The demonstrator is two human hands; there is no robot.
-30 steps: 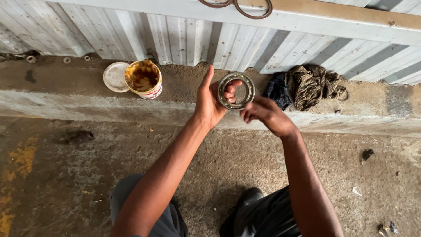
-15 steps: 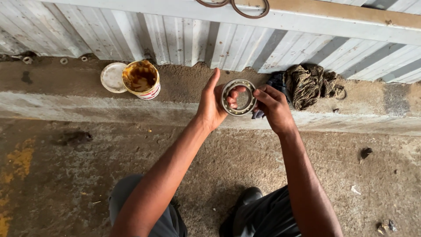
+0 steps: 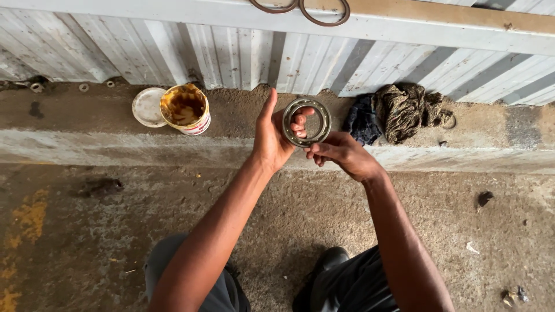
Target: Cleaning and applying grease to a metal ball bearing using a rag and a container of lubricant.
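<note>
Head view: the fingers of the left hand [image 3: 276, 138] pass through the bearing ring [image 3: 307, 122], so only their tips show inside it, and the ring's lower edge is covered by the right hand [image 3: 341, 155]. 2 thin metal loops [image 3: 300, 8] are cut off at the top edge.

The ring is held up in front of a rough concrete ledge [image 3: 87, 144] below a corrugated metal wall [image 3: 219, 52]; the floor is stained, gritty concrete.

The ring is round, dull grey metal. The left hand grips it, thumb raised; the right hand's curled fingers pinch its lower rim. An open tub [image 3: 185, 108] of yellow-brown grease stands beside its white lid [image 3: 145, 107]; a dirty crumpled rag [image 3: 402, 110] lies to the right.
</note>
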